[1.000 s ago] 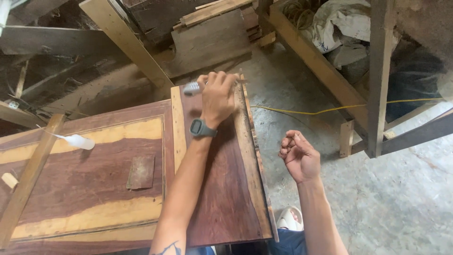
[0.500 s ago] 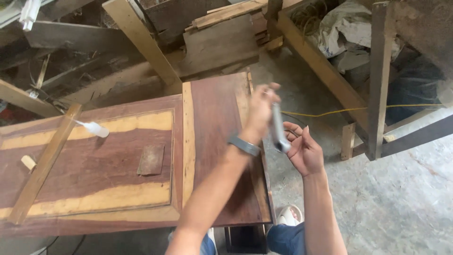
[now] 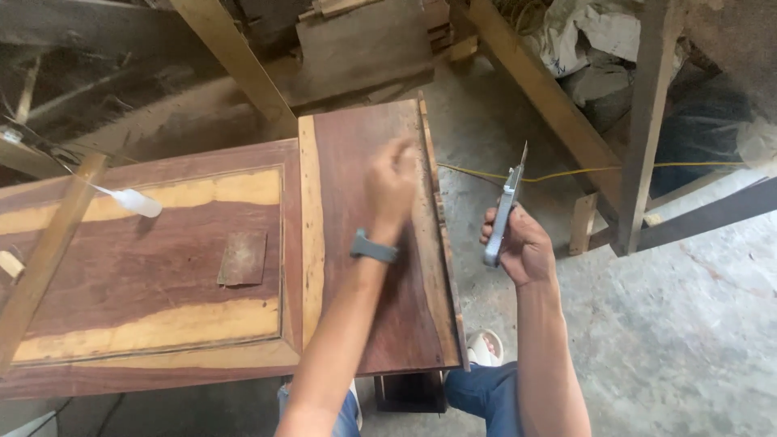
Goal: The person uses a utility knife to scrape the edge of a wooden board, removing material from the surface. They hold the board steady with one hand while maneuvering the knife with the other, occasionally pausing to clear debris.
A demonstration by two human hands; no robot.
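A reddish-brown wooden door panel (image 3: 186,267) with pale yellow streaks lies flat in front of me. My left hand (image 3: 391,188), blurred and with a grey watch at the wrist, hovers over the panel's right-hand stile (image 3: 372,243) near its edge. Whether its fingers are closed I cannot tell. Off the panel's right edge, my right hand (image 3: 518,247) grips a grey utility knife (image 3: 503,214), blade pointing up and away. A square of brown sandpaper (image 3: 242,258) rests on the panel's sunken middle.
A loose wooden strip (image 3: 44,255) lies across the panel's left end, beside a white scrap (image 3: 133,201). Timber beams (image 3: 534,81), boards and a heap of sacks (image 3: 591,40) stand beyond. A yellow cord (image 3: 583,171) runs over the concrete floor (image 3: 688,324) at right.
The left hand picked the knife up off the panel's far end and passed it to the right hand. The right hand now holds it upright while the left has returned over the panel.
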